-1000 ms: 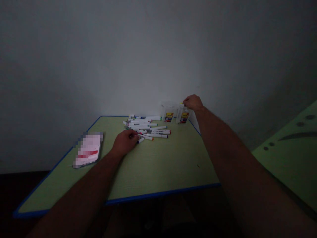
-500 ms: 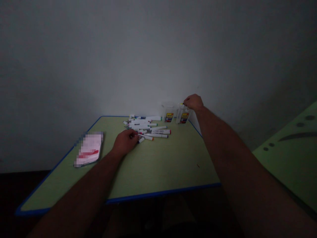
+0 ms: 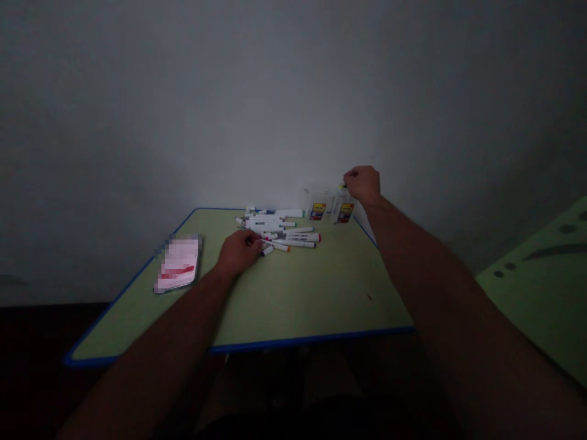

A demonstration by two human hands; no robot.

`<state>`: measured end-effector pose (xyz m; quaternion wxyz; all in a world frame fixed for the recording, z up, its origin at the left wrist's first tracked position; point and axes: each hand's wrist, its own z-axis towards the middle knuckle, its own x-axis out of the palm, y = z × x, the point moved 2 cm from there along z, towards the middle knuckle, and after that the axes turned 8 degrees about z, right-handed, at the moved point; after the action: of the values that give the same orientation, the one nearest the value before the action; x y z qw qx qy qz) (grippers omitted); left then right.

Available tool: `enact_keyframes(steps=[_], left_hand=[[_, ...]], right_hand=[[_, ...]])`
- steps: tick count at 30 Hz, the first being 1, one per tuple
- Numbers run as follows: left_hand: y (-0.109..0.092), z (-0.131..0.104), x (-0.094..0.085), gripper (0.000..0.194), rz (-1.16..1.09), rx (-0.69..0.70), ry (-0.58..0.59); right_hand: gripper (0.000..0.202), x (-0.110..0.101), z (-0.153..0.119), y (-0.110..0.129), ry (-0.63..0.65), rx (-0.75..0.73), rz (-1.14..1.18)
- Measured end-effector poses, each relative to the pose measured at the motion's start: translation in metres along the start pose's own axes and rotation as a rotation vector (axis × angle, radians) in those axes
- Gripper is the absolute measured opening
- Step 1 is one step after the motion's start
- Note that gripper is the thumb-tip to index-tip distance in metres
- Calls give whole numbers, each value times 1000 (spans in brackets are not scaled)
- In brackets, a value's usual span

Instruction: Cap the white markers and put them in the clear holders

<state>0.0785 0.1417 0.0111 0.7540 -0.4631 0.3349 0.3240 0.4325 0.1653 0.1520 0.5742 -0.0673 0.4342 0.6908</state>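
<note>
White markers (image 3: 293,225) with coloured ends lie in a loose pile on the green table. At the near left end of the pile is my left hand (image 3: 241,252), its fingers pinched on the end of an orange-capped marker (image 3: 280,246). My right hand (image 3: 365,183) is above the right-hand clear plastic case (image 3: 339,215), fingers closed at its top on what looks like a dark-ended marker, partly hidden by them. A yellow-ended marker (image 3: 342,187) stands upright in that case. Beside it on the left stands another clear case (image 3: 317,198), with a similar label.
A phone-like slab (image 3: 178,263) with a blurred pink face lies on the table's left side. The green table (image 3: 316,299) has a blue edge and stands against a grey wall (image 3: 275,110). Another green surface (image 3: 545,293) is on the right.
The view has shifted slightly, so the whole scene sits a little higher and further right. My right hand is slightly higher over the case; my left hand stays at the pile.
</note>
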Motion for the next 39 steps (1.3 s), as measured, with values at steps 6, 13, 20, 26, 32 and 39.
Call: enact_keyframes(steps=[6,13,20,26,32,39], left_hand=[[5,4,-7,22,-70,-87,-56],[12,3,-18,23,-72,-196,-106],[5,-3,-29,22,-31,-232,-105],[5,-5,-31,23,47,-215,-100],[3,-9,-29,18,35,-171,-68],[4,-10,-28,17,12,-149,-74]], right_hand=[[17,9,-52,21,23,-65,196],[16,33,-111,38,154,2,314],[16,49,-142,27,265,-31,284],[17,53,-149,21,344,-153,204],[21,58,-154,27,383,-197,213],[25,59,-157,29,447,-220,160]])
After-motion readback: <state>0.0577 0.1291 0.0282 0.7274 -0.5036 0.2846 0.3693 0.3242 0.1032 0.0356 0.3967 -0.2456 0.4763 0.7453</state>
